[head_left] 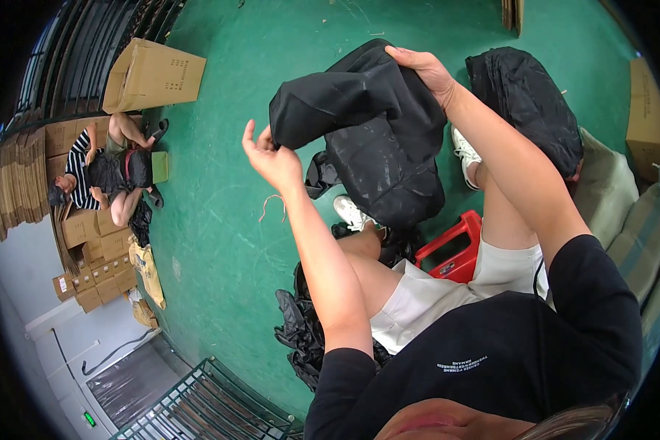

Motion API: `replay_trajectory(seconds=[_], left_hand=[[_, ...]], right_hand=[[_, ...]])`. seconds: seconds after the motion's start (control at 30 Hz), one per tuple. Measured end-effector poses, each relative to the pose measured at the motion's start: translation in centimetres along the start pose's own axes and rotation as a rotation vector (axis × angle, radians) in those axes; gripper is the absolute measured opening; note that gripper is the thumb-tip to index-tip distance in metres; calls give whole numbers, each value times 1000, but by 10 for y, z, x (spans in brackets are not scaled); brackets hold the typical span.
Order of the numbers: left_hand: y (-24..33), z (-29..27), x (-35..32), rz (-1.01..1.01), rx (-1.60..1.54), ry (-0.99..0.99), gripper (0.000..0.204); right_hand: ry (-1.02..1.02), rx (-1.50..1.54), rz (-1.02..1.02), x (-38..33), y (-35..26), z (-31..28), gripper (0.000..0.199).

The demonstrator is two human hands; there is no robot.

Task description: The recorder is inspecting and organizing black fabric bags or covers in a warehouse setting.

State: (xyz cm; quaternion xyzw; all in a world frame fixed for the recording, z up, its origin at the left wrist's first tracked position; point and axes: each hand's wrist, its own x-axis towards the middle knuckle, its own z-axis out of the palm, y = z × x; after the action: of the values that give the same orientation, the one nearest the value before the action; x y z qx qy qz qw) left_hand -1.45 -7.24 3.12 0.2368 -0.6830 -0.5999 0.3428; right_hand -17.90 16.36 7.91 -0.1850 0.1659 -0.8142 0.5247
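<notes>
Both my hands hold up a piece of black fabric (345, 103), folded over and bulging like a bag or cover; its exact kind is unclear. My right hand (427, 73) grips its upper right edge, thumb on top and the other fingers partly hidden behind. At its left end, my left hand (273, 155) pinches the edge, with one finger stretched away from the cloth. Directly below, between my feet, stands a stuffed black bag (385, 176) with a creased, scuffed surface. The fabric overlaps its upper part, and I cannot tell whether they are joined.
A red plastic stool (455, 249) is between my legs. Another black bag (524, 103) lies to the right, near pale woven sacks (605, 191). Black bundles (301, 330) are at my left. A seated person (88, 161) handles a dark bag beside cartons (99, 249) at far left.
</notes>
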Motion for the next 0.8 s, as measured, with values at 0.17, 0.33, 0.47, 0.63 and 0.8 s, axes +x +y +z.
replay_trajectory(seconds=[0.17, 0.33, 0.47, 0.63, 0.8], left_hand=[[-26, -27, 8, -372, -226, 87, 29], [-18, -2, -9, -724, -223, -280, 24], [-21, 43, -36, -950, -215, -544, 31], [-12, 93, -76, -1087, -460, -499, 17], [-38, 82, -58, -1153, -547, -502, 16]], right_hand=[[-17, 51, 27, 6, 11, 10, 32], [122, 56, 50, 11, 14, 21, 31], [119, 69, 54, 12, 16, 20, 32], [73, 130, 87, 15, 20, 19, 34], [94, 132, 75, 21, 18, 20, 35]])
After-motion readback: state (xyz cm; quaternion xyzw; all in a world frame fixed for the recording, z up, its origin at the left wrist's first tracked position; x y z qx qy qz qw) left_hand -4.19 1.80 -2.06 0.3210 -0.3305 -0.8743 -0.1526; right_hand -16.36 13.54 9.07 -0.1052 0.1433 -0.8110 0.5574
